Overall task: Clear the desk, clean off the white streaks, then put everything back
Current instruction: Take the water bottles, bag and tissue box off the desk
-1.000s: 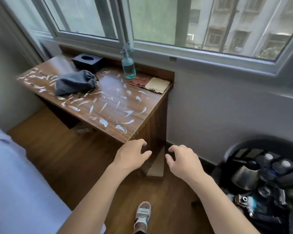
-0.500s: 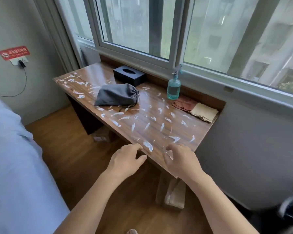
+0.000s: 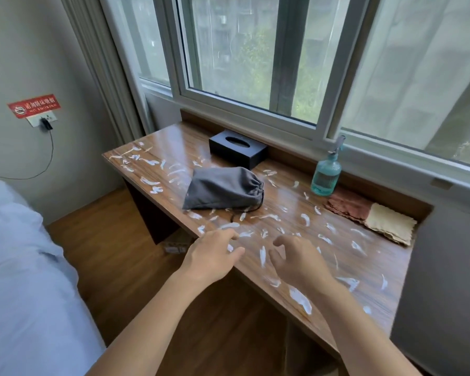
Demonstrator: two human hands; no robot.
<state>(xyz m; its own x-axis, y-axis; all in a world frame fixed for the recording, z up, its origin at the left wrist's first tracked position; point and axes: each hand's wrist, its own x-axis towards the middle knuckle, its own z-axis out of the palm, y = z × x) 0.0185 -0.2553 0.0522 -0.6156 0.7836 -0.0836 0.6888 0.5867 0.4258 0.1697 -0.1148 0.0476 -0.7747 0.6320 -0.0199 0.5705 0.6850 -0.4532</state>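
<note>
Lying beyond both empty hands' grip (image 3: pixel 255 256), grey pouch (image 3: pixel 223 189) on streaked desk (image 3: pixel 364 272).

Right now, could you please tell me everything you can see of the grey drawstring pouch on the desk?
The grey drawstring pouch looks like soft matte fabric, lying flat and slightly bulged on the wooden desk. Its gathered mouth points right, cinched by a dark cord that trails toward the front edge. It lies just in front of the black tissue box, among the white streaks. Neither hand touches it.
</note>
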